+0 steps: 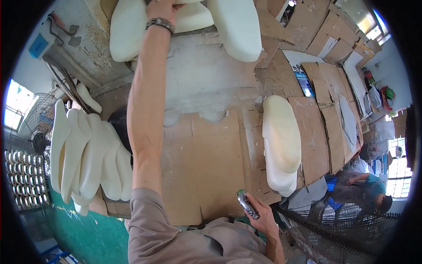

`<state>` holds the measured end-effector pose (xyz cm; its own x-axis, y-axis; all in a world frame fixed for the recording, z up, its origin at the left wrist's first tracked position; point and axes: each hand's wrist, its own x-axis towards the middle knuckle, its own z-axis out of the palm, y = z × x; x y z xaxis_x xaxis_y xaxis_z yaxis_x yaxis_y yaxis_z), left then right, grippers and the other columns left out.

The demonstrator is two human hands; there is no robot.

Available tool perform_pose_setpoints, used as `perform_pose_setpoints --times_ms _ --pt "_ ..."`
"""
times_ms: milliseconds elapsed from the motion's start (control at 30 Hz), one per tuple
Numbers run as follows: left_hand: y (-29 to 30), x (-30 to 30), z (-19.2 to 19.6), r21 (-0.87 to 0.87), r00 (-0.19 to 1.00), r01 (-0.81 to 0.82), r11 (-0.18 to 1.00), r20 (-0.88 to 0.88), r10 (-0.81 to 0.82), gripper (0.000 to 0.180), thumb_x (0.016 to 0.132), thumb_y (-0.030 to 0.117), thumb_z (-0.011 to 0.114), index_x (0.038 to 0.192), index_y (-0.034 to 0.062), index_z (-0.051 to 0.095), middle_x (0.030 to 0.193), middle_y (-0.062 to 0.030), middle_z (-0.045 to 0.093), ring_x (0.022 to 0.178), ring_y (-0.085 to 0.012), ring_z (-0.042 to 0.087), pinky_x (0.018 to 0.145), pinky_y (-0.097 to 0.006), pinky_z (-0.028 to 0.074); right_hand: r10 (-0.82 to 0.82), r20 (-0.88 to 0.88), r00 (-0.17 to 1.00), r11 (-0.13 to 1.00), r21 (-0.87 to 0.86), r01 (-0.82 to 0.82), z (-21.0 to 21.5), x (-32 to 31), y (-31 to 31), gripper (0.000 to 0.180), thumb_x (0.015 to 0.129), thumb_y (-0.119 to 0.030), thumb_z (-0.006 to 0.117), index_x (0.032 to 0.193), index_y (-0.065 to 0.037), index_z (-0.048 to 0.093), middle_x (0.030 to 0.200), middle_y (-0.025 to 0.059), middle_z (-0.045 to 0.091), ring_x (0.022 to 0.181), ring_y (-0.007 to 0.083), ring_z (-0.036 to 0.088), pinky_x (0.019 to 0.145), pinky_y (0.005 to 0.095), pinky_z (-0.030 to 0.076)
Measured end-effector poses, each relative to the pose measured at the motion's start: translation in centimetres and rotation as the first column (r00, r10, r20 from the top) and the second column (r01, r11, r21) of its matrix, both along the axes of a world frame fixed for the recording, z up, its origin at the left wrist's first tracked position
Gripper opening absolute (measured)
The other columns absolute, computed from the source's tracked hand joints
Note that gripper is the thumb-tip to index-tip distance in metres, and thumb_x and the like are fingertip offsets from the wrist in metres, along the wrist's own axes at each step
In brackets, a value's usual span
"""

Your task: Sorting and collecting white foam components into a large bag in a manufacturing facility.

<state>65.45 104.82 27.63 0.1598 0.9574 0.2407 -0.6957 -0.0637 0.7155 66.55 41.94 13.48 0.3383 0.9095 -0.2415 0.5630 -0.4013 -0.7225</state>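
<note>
Several pale foam pieces (237, 33) show at the top of the frame, at the far end of my desk (198, 83), and my left hand (161, 9) reaches out among them. The frame edge cuts that hand off, so I cannot tell whether its fingers are clenched on a piece or only resting against one. My right hand (265, 218), at the lower right of centre, is wrapped around a small tool (247, 205), dark and shiny with a green tip, which points toward the cardboard (215, 167) in the middle. I judge the foam light for its bulk, firm enough to keep its shape yet liable to dent under hard fingertips. Its matt skin should not be slippery, though the rounded edges offer little to hook. I would take hold across the narrow middle, thumb on one side and fingers spread flat on the other, since the ends look thinner and likelier to bend or nick. The tool seems stiff, best held low, away from the tip. More pieces lean together in a cluster (90, 154) at the left, and a pair (281, 136) lies stacked at the right.
</note>
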Motion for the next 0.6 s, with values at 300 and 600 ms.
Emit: perform_pose_setpoints --times_ms 300,600 --pt "-2.1 -0.1 -1.5 -0.054 0.987 -0.113 0.992 0.112 0.118 0.066 0.091 -0.001 0.072 0.148 -0.0086 0.039 0.117 -0.0172 0.066 0.088 -0.0238 0.068 0.070 -0.035 0.059 0.029 -0.038 0.999 0.999 -0.030 -0.030 -0.8 0.0 1.5 0.060 0.084 -0.006 0.074 0.141 -0.006 0.057 0.111 0.0226 0.069 0.099 0.0412 0.069 0.085 0.0405 0.056" --pt "-5.4 -1.5 2.6 0.022 0.737 -0.162 0.987 -0.662 0.135 0.062 0.089 0.031 0.078 0.128 -0.0127 0.056 0.109 -0.0200 0.070 0.076 -0.0239 0.071 0.067 -0.036 0.058 0.024 -0.032 0.999 1.000 -0.006 -0.024 -4.1 0.9 3.3 0.055 0.086 -0.012 0.073 0.139 -0.004 0.058 0.108 0.0235 0.069 0.093 0.0417 0.068 0.084 0.0428 0.055"
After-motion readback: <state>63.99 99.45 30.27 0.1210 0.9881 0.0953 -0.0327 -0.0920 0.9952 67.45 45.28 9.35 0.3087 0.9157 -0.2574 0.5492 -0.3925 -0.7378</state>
